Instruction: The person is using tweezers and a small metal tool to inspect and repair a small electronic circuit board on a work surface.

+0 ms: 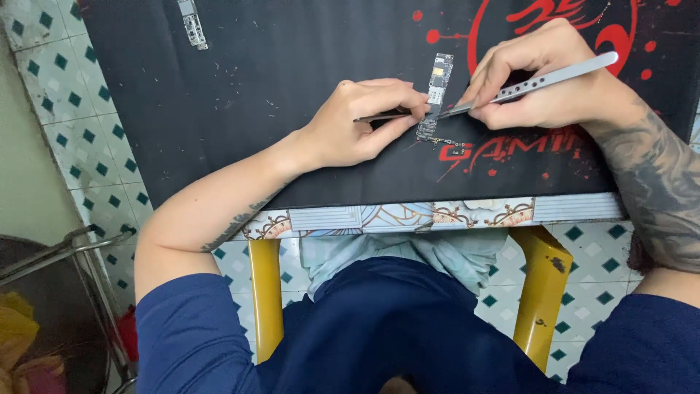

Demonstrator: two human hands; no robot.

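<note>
A narrow phone circuit board (435,91) lies on a black desk mat (277,95) with red markings. My left hand (357,120) grips a thin dark tool (384,116) whose tip rests against the board's left edge. My right hand (543,76) holds silver tweezers (543,78) with a row of holes; their tips touch the board's right side near its middle. Both hands press in on the board from opposite sides. A small strip of tiny parts (450,143) lies just below the board.
A second small circuit board (192,25) lies at the mat's far left top. The mat sits on a table with a patterned tiled edge (437,215) and yellow legs (266,292). A dark metal-rimmed stand (58,252) is at lower left, over a tiled floor.
</note>
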